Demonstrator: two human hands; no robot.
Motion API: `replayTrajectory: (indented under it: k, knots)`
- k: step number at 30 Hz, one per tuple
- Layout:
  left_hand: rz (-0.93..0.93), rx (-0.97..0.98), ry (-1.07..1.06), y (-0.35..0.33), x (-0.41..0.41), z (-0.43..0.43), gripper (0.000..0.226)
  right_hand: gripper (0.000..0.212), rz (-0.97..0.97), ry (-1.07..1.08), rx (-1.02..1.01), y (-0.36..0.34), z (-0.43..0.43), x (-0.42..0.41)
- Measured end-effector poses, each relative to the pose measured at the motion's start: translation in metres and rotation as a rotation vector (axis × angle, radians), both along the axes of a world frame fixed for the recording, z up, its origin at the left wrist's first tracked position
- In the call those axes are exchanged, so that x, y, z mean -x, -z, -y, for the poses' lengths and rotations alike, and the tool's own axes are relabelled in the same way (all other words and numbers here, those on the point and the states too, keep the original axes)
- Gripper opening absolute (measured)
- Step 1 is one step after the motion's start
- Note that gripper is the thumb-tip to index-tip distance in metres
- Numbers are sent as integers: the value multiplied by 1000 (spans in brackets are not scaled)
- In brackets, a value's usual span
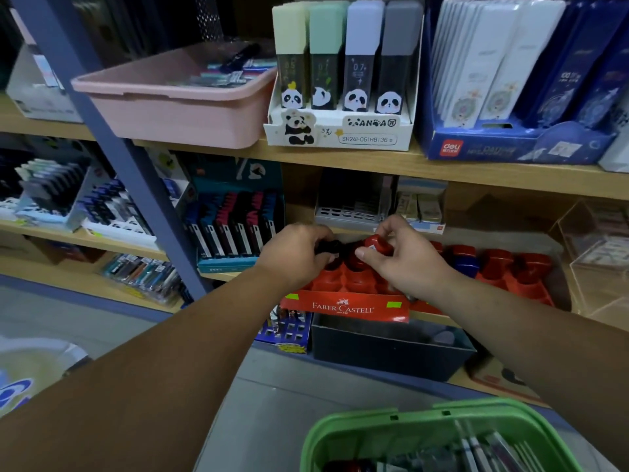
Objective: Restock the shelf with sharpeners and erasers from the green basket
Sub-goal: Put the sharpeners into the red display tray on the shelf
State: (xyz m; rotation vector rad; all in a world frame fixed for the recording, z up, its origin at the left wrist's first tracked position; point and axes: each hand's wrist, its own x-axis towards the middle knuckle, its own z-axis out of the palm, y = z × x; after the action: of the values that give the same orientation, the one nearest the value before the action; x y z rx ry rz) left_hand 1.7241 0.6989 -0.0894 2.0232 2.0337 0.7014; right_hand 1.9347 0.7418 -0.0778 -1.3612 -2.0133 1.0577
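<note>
Seating red sharpener [376, 245] in tray [343, 306] slot, right hand [405, 264] pinching sides; left hand [294, 257] gripping black sharpener [327, 247]. Probably light, rigid, smooth plastic; best pinched across body.

The red sharpener [376, 245] in my right grip [405, 264] is glossy, smooth plastic; the black sharpener [328, 247] in my left grip [292, 257] looks duller. The shelf [374, 161] is matt wood, the green basket [357, 427] smooth plastic, the post [112, 141] painted metal.
</note>
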Motion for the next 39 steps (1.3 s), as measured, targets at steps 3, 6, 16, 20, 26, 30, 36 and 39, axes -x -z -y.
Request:
replayTrajectory:
  k: [3, 6, 16, 20, 26, 30, 36, 39]
  knots:
    - [196, -56, -96, -19, 2, 1, 32, 31, 7, 42, -38, 1, -3, 0]
    - [663, 164, -186, -38, -3, 11, 53, 31, -89, 63, 11, -6, 0, 3]
    - [909, 251, -115, -39, -4, 33, 54, 27, -336, 12, 108, -36, 10, 3]
    - [852, 216, -155, -45, -15, 39, 37, 22, -306, 22, 127, -45, 8, -9]
    - [670, 166, -83, -48, -44, 35, 29, 25, -140, 106, 52, -59, -5, -51]
    - [698, 163, 17, -47, -82, 19, 21, 29, -16, 295, -53, -64, -9, -93]
    - [660, 130, 96, -45, -137, -2, 48, 24, 33, 373, -84, -66, -10, -146]
    - [579, -15, 74, -49, -151, -8, 39, 30, 41, 392, -40, -71, -12, -170]
